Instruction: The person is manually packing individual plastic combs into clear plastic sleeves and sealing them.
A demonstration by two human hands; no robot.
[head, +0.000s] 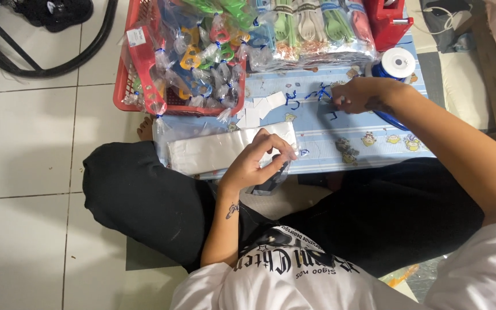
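A person sits on the floor with a low worktop [368,158] over the legs. Far past the fingers stands a red basket [123,86] full of little wrapped toys. Just under the left hand [256,158] lies a flat stack of clear bags [213,150]. The left fingers [279,150] are pinched tight on a small bagged thing [274,178] that hangs down at the worktop's near edge. It looks light, thin and crinkly, and the plastic may slip, so the top edge is the best place to hold it. The right hand [360,95] reaches out beside a roll of blue ribbon [396,63]. Its fingers are curled close on a short blue ribbon piece [322,92], which looks soft and floppy. More small ribbon bits and white paper squares [259,108] lie between the two hands.
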